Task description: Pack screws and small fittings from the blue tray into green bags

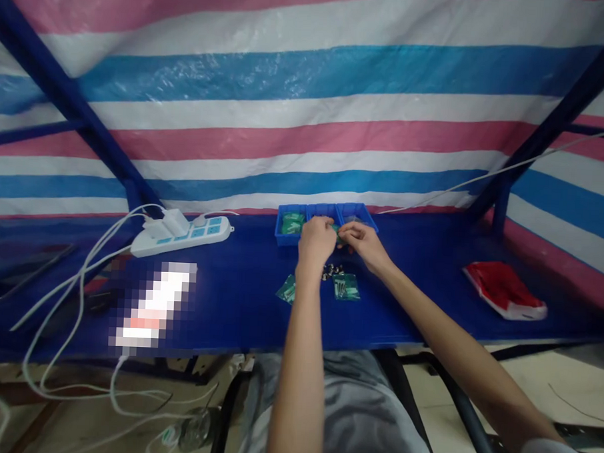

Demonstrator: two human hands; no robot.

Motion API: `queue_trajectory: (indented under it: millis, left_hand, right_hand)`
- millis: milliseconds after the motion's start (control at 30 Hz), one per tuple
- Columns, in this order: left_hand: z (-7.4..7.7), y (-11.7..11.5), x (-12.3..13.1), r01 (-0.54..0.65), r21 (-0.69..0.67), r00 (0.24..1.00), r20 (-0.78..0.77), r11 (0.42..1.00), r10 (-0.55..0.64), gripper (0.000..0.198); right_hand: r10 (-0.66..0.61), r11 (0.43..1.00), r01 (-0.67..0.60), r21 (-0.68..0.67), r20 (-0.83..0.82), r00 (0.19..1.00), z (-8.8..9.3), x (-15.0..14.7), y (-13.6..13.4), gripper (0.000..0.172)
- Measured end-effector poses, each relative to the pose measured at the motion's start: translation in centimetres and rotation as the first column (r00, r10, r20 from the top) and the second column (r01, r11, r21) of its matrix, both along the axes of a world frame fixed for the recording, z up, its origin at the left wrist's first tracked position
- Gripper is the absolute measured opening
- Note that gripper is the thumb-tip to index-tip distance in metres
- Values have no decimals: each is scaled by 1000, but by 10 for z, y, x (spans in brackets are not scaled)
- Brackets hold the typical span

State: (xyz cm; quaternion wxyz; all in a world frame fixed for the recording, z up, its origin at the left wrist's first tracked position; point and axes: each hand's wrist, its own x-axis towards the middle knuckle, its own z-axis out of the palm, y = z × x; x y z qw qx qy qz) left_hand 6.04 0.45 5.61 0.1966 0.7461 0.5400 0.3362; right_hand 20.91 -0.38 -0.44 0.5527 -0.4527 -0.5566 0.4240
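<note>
- So the person's left hand (pixel 317 244) is back-up in front of a row of three blue parts bins (pixel 287 240). Its fingertips are tucked out of sight, so can't tell how tight those fingers are or what they've got.
- Right hand (pixel 364 242) comes in from the other side, fingers drawn in narrow, and they look to be pinching a small green packet (pixel 336 232). That packet sits between the two hands, right at the front of the bins, mostly covered, so its contents are anyone's call.
- Left bin has more green packets (pixel 293 223) in it. The middle one is largely blocked by the hands, and whatever's in the right one is too blurry to name.
- Just below the hands, a little pile of dark and silvery parts (pixel 333 272) lies loose on the blue worktop (pixel 243 304).
- Next to that pile, nearer the person, there's a flat green-tinted bag (pixel 347 287) with pale slim pieces inside. A second bag (pixel 286 290) lies on the left, partly behind the left forearm.
- Off to the left: white power strip (pixel 206 233) with plugs in it, plus a pixelated bright patch (pixel 156 303) in front of it.
- Far right: red-and-white package (pixel 504 290), lying flat, well apart from the hands.
</note>
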Motion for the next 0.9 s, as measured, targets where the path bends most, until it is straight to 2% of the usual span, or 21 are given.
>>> queue_trajectory:
  millis: [67,167,333,433,533,600,733,800,900]
  left_hand:
    - [-4,-18,6,-120,-43,992,45,992,122,34]
    - [-14,-51,-2,-133,-19,991,28,991,133,38]
    - [-35,-111,-53,-125,144,991,-37,982,131,45]
    - [-47,-131,-80,-155,228,987,-12,961,162,43]
    - [-51,-115,-90,-133,296,985,-65,946,159,44]
    - [-49,-88,-85,-41,334,978,-177,942,106,49]
    - [-43,-34,-68,161,430,944,-329,888,-12,45]
    - [-46,-20,-63,233,464,935,-349,855,-66,42]
    - [-56,-15,-65,271,493,938,-326,827,-113,35]
  right_hand:
    - [17,1000,-17,-4,16,1000,0,-1,-1,26]
    - [47,999,-47,0,10,999,-1,-4,-2,27]
    - [114,993,-115,12,26,993,2,-6,-5,29]
    - [143,989,-144,21,46,989,2,-5,-5,26]
    - [165,985,-168,37,60,984,2,-6,-5,25]
    - [162,985,-165,51,53,985,3,-7,-5,24]
    - [196,980,-198,31,73,978,5,-8,-6,23]
    - [205,977,-208,45,76,976,5,-8,-6,22]
    - [211,973,-219,72,108,971,4,-8,-7,21]
